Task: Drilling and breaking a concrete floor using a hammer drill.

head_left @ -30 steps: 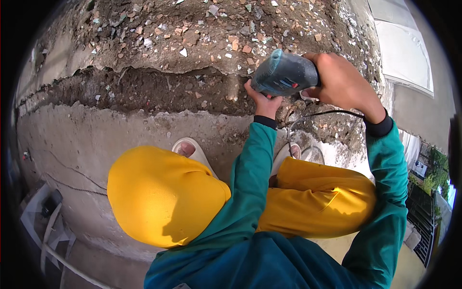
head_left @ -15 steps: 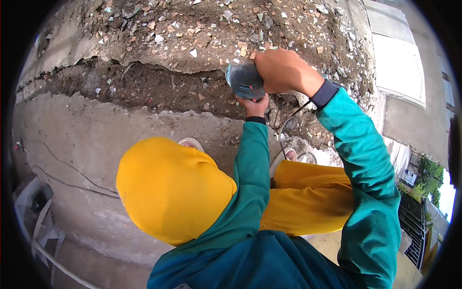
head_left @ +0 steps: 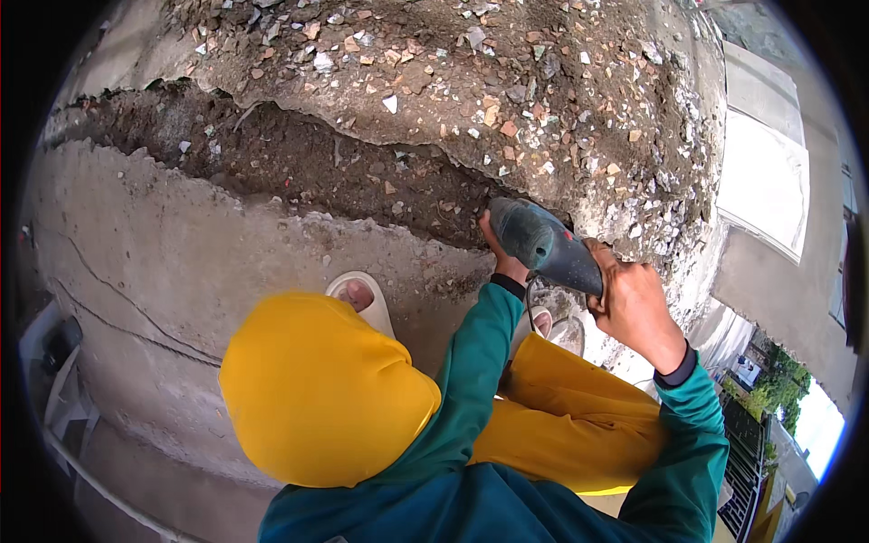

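Observation:
A dark grey-green corded power tool (head_left: 548, 244) lies aslant between my two hands, over the right part of a broken trench (head_left: 362, 176). Its working end points down and is hidden, so its exact kind does not show. My right hand (head_left: 638, 303) is wrapped around the handle at its right end. Beneath its left end, my left hand (head_left: 502, 246) supports the body, with the fingers partly hidden. A thin black cord (head_left: 529, 303) hangs from the tool towards my right foot.
Loose rubble and stone chips (head_left: 507, 90) cover the soil beyond the trench. A concrete slab (head_left: 181, 244) borders its near side. My sandalled left foot (head_left: 362, 294) rests on the slab, by my yellow-trousered knee (head_left: 326, 389). Cables (head_left: 136, 326) cross at left; a pale panel (head_left: 765, 181) stands right.
The tool has moved right and nearer to me, and its long body now shows. My right hand has swung from its far side to its right end; my left hand has followed it.

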`<state>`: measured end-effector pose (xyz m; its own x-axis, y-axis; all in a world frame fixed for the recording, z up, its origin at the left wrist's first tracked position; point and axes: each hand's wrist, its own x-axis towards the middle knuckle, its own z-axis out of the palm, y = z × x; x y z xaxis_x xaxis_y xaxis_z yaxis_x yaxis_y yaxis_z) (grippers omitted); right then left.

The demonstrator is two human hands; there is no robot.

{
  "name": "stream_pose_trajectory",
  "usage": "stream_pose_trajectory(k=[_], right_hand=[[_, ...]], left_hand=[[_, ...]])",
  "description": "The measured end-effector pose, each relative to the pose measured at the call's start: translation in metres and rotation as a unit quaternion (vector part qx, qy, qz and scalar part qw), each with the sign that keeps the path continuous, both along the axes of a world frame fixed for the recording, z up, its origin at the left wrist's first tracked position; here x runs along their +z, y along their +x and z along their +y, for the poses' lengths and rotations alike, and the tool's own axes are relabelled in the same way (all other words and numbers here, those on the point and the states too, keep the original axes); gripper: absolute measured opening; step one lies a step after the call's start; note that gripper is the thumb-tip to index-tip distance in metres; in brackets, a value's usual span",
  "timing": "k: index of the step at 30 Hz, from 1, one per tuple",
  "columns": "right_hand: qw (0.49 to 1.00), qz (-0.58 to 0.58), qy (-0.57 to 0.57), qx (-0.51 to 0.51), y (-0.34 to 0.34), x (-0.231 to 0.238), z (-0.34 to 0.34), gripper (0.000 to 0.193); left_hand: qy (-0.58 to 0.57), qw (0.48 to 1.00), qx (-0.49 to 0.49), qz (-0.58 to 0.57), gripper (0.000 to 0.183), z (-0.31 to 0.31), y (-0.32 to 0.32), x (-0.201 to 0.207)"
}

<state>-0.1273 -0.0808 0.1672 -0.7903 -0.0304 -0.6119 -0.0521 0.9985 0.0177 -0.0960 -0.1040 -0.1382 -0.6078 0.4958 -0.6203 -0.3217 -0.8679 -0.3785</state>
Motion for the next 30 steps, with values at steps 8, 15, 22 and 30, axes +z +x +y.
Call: stream_pose_trajectory(k=[8, 15, 22, 30], right_hand=[[0.991, -0.036, -0.099, 0.087, -0.100, 0.009, 0.018, 0.066], [0.993, 0.080, -0.006, -0.091, -0.023, 0.160, 0.063, 0.064], [0.944, 0.036, -0.146, -0.295, 0.028, 0.095, 0.094, 0.047], [0.918, 0.066, -0.156, -0.360, 0.093, 0.031, 0.088, 0.048]], left_hand=[[-0.009, 0.999, 0.008, -0.053, 0.067, 0.003, -0.029, 0.039], [0.035, 0.985, -0.100, -0.138, 0.060, 0.033, -0.022, 0.191], [-0.091, 0.949, -0.231, -0.196, 0.049, 0.051, 0.012, 0.126], [0.026, 0.973, -0.219, -0.069, 0.046, 0.039, 0.034, 0.065]])
